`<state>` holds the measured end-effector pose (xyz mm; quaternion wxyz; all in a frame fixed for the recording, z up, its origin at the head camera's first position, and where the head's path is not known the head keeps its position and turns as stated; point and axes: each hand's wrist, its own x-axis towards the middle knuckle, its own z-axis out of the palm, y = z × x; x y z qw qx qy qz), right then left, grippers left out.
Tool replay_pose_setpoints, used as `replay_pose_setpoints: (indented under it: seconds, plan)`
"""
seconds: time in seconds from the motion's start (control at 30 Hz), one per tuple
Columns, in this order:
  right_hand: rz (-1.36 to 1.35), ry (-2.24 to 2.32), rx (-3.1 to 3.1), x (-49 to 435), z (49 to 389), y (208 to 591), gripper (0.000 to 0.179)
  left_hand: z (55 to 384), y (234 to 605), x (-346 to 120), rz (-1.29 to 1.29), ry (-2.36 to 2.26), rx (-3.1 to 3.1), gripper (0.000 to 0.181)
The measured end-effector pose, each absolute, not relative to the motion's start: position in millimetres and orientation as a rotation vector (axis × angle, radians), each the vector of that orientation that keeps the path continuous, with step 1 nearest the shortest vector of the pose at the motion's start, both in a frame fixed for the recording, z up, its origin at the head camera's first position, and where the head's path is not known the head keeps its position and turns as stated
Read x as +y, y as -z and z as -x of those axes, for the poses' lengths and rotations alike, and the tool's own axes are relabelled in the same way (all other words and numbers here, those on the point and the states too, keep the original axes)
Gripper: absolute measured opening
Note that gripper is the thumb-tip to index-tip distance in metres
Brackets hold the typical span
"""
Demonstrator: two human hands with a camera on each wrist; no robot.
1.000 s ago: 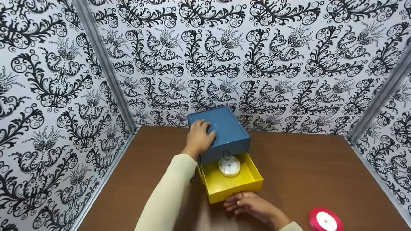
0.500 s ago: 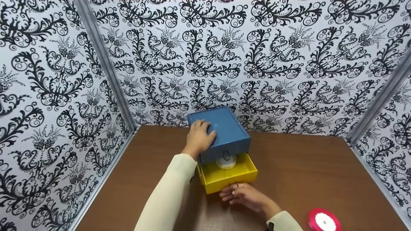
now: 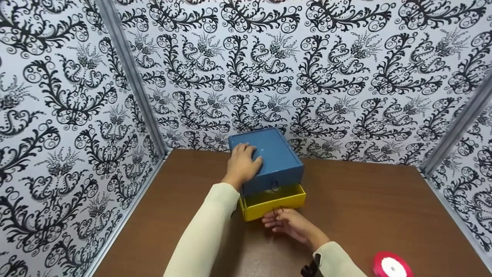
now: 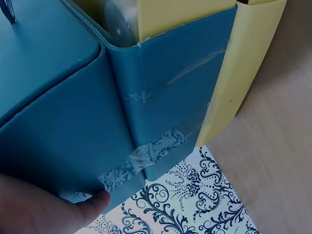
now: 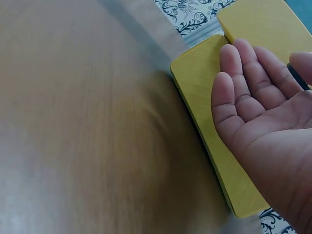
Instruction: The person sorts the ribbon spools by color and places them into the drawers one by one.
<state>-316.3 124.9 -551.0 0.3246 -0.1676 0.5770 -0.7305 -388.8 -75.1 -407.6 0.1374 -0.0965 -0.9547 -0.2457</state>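
A blue box point(image 3: 269, 150) with a black cord loop on its front stands near the back wall. Beneath its front a yellow drawer point(image 3: 275, 204) is pulled partly out. My left hand point(image 3: 242, 163) rests on the left of the blue top, fingers spread forward. My right hand point(image 3: 290, 224) is at the drawer front, palm turned up. Its thumb and forefinger pinch the drawer's black cord loop point(image 5: 297, 77); the other fingers stay extended. In the left wrist view a pale spool point(image 4: 118, 22) shows partly inside the box, mostly hidden.
A red ribbon spool point(image 3: 392, 265) with a white centre lies on the brown table point(image 3: 353, 204) at the front right. Black-and-white patterned walls point(image 3: 326, 77) enclose the table at the back and sides.
The yellow drawer has slid back under the blue box, with my right hand moving forward on its loop. The white spool has gone mostly out of sight. My left hand stays in place.
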Motion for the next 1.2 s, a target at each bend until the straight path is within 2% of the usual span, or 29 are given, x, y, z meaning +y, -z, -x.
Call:
replay_pose_setpoints:
  seconds: [0.73,1.2]
  plan:
    - [0.292,1.951,1.582,110,343,548,0.035,389,409,-75,0.267,0.737,-2.768,0.047]
    - [0.365,1.911,1.590,112,341,550,0.043,388,407,-75,0.266,0.760,-2.759,0.046]
